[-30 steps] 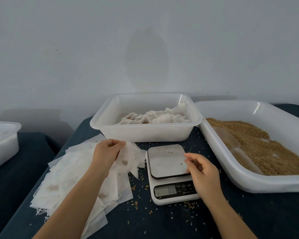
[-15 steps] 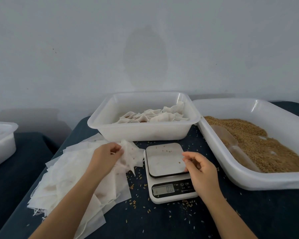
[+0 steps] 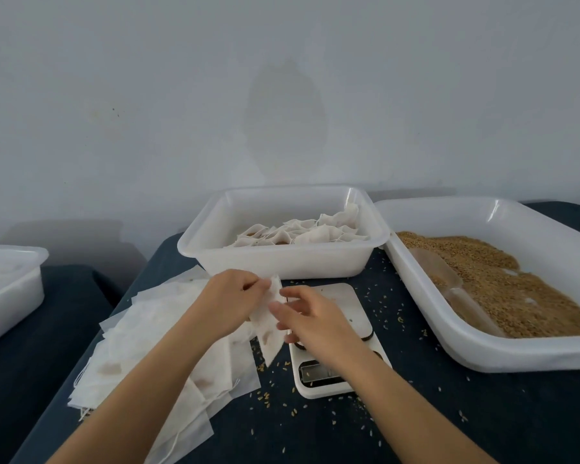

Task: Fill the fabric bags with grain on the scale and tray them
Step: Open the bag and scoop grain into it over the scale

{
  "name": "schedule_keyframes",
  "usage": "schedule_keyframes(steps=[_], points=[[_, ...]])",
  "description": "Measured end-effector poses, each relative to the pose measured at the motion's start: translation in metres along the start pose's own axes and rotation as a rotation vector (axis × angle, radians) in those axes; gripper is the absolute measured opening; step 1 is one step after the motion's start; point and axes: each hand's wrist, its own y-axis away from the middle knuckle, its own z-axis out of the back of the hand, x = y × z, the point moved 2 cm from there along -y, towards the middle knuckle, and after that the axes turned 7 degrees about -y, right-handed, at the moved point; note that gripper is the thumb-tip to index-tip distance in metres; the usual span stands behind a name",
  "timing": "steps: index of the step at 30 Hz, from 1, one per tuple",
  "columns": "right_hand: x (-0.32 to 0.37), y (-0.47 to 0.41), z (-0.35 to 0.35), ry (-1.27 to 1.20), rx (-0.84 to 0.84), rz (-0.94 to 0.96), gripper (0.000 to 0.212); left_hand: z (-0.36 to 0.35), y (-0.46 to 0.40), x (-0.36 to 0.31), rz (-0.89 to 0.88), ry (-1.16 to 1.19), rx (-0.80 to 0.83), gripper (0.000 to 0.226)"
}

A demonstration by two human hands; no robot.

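My left hand (image 3: 230, 301) pinches the top of an empty white fabric bag (image 3: 268, 324), held up just left of the scale. The thumb and fingertips of my right hand (image 3: 310, 318) close on the bag's right edge, above the white scale (image 3: 344, 308), whose plate is partly hidden by that hand. A pile of empty bags (image 3: 154, 333) lies on the dark cloth to the left. Behind the scale, a white tray (image 3: 282, 261) holds several filled bags. At the right, a larger tray (image 3: 482, 358) holds brown grain (image 3: 509, 286) and a clear scoop (image 3: 449, 283).
Loose grains (image 3: 275, 395) are scattered on the dark table around the scale. Another white tray (image 3: 10, 289) stands on a separate surface at the far left. A plain wall rises close behind the trays.
My left hand has lifted one bag off the pile and carried it right. My right hand has left the scale's edge and come up left to meet the bag.
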Motion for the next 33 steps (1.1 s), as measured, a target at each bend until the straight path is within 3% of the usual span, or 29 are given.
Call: schedule_keyframes(steps=[4, 7, 8, 12, 17, 20, 27, 30, 33], points=[[0.004, -0.014, -0.011, -0.255, 0.077, -0.156, 0.025, -0.002, 0.013, -0.005, 0.159, 0.542, 0.148, 0.041], [0.0, -0.015, -0.01, -0.259, 0.061, -0.18, 0.017, -0.003, 0.017, -0.002, 0.157, 0.652, 0.237, 0.038], [-0.001, -0.016, -0.009, -0.211, 0.055, -0.178, 0.014, -0.004, 0.019, 0.001, 0.118, 0.563, 0.243, 0.034], [-0.007, -0.02, 0.003, 0.099, -0.049, -0.148, 0.013, -0.013, 0.021, 0.008, -0.249, -0.255, 0.13, 0.022], [-0.015, -0.016, 0.014, 0.252, -0.083, -0.022, 0.024, -0.028, 0.028, 0.003, -0.505, -0.568, 0.103, 0.028], [-0.011, -0.011, 0.021, 0.36, -0.054, 0.054, 0.027, -0.027, 0.028, 0.003, -0.554, -0.662, 0.027, 0.028], [0.006, -0.001, 0.02, 0.686, 0.168, 0.202, 0.04, -0.02, 0.029, -0.007, -0.688, -0.6, -0.025, 0.029], [0.015, 0.004, 0.023, 0.72, 0.222, 0.265, 0.036, -0.01, 0.03, -0.013, -0.768, -0.596, -0.087, 0.012], [0.015, 0.01, 0.022, 0.89, 0.342, 0.342, 0.029, -0.008, 0.031, -0.011, -0.819, -0.477, -0.061, 0.01]])
